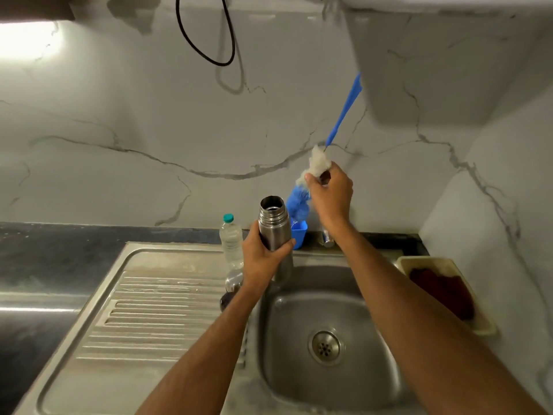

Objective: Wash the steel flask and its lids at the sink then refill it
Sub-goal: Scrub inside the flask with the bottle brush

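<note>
Fingers (311, 181) of the right hand (330, 194) are pinched round the bristles of a blue brush (317, 166), while the open flask (273, 224) is gripped upright over the sink (299, 369) by the left hand (263, 259); scrubbing seems imminent, so the bristle end must be lowered into the mouth.

The left hand (263, 259) covers the middle of the steel flask (273, 226), and its base is hard to make out below the fingers. A dark rounded object (230, 290) behind the left wrist is mostly hidden. The bottle brush (317, 166) is motion-blurred where the right hand (330, 196) grips its bristles. Both forearms run off the bottom edge.
</note>
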